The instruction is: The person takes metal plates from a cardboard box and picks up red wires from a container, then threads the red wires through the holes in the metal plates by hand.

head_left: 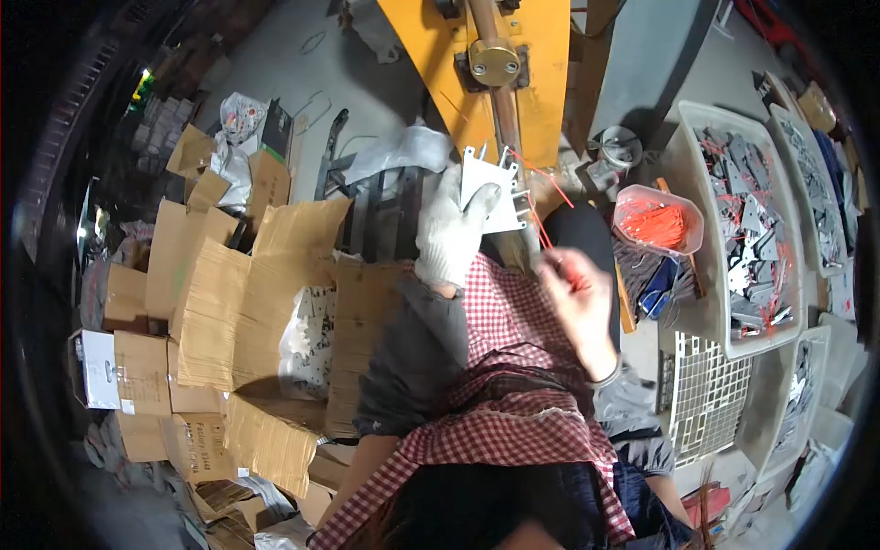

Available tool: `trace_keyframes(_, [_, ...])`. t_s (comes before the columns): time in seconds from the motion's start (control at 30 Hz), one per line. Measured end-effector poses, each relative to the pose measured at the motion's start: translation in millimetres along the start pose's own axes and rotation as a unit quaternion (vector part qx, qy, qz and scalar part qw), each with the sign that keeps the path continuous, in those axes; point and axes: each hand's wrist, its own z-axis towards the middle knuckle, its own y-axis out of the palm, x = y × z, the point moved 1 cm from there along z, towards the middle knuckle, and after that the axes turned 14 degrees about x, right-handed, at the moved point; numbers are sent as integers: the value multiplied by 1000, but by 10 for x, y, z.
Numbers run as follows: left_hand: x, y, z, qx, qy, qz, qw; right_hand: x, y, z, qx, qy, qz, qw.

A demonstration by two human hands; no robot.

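Note:
My left hand (446, 240), in a white knit glove, grips a white plate (504, 213) with pins along its edges. The thumb lies across the plate's face. One thin red strand (548, 176) sticks out from the plate's upper right corner. My right hand (583, 307), bare and a little blurred, is closed on thin red strands (539, 227) that reach up to the plate's right side. Whether they pass through the plate I cannot tell. Right of the plate, a clear tub (689, 246) holds a bundle of red strands (653, 225).
A yellow machine (536, 82) with a metal shaft stands ahead. On the left, an open carton (215, 312) contains white plates (316, 344). A long bin (687, 137) of grey parts and a white plastic grid (706, 403) lie to the right. A small bucket (619, 147) stands behind the tub.

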Motion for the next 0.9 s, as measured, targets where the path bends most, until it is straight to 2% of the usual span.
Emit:
trace_keyframes(0.03, [-69, 7, 12, 21, 50, 34, 998, -177, -35, 166, 19, -57, -11, 998])
trace_keyframes(0.1, [101, -27, -17, 7, 13, 30, 999, -271, -7, 556, 55, -201, -153, 966])
trace_keyframes(0.17, [163, -56, -17, -3, -21, 24, 999, -216, 119, 857, 22, -226, -191, 955])
trace_keyframes(0.23, [157, -68, 20, -24, -34, 14, 999, -78, 180, 1046, -12, -213, -218, 952])
trace_keyframes(0.3, [136, -79, 37, -23, -43, 17, 999, -5, 181, 1166, -17, -210, -179, 961])
trace_keyframes(0.33, [128, -81, 48, -24, -50, 19, 998, 11, 175, 1226, -5, -173, -163, 971])
trace_keyframes(0.43, [139, -73, 35, -27, -77, -27, 996, 54, 197, 1291, 51, -178, -139, 973])
trace_keyframes(0.5, [76, -56, 41, -28, -67, -45, 996, 183, 235, 1212, 51, -155, -176, 971])
trace_keyframes(0.57, [67, -37, 20, -29, -56, -63, 996, 109, 122, 974, 87, -178, -168, 966])
trace_keyframes(0.6, [84, -16, -25, -23, -76, -94, 992, 7, 27, 815, 106, -160, -103, 976])
trace_keyframes(0.63, [96, 8, -52, -15, -97, -125, 987, -80, -67, 617, 113, -139, -105, 978])
trace_keyframes(0.7, [78, 23, -64, -14, -96, -137, 986, 21, -119, 348, 7, -104, -58, 993])
trace_keyframes(0.73, [78, 25, -67, -12, -99, -138, 985, 37, -118, 375, 8, -103, -57, 993])
trace_keyframes(0.8, [69, 26, -80, -11, -103, -138, 985, -37, -100, 531, 33, -210, -114, 970])
trace_keyframes(0.9, [87, -7, -46, -13, -65, -125, 990, -180, 73, 893, 46, -255, -217, 941])
